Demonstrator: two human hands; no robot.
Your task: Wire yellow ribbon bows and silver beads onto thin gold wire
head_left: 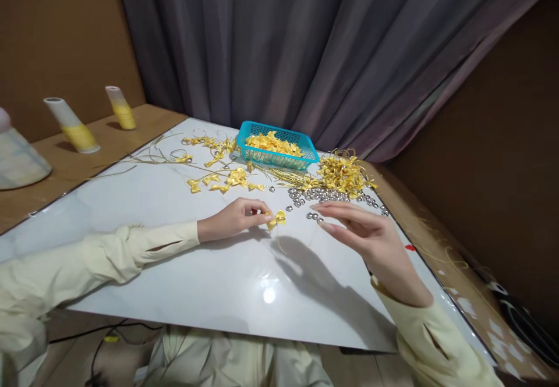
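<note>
Pinched between the thumb and fingers of my left hand [239, 219] is a small yellow ribbon bow [276, 220], held just above the white tabletop. A thin gold cord hangs down from the bow. My right hand [364, 233] is to the right of it, thumb and fingers apart, with nothing seen between them. Close to its fingertips lie a few small silver beads [312, 216]. Behind that hand spreads a larger scatter of silver beads [321, 194]. Several loose yellow bows [236, 177] lie on the table beyond my left hand.
A blue plastic basket [279, 160] filled with yellow bows stands at the back. To its right is a heap of yellow bows with cords [344, 173]. Gold cords [152, 157] stretch across the back left. Two yellow-wound spools [78, 137] and a pale container [20, 157] stand at the left.
</note>
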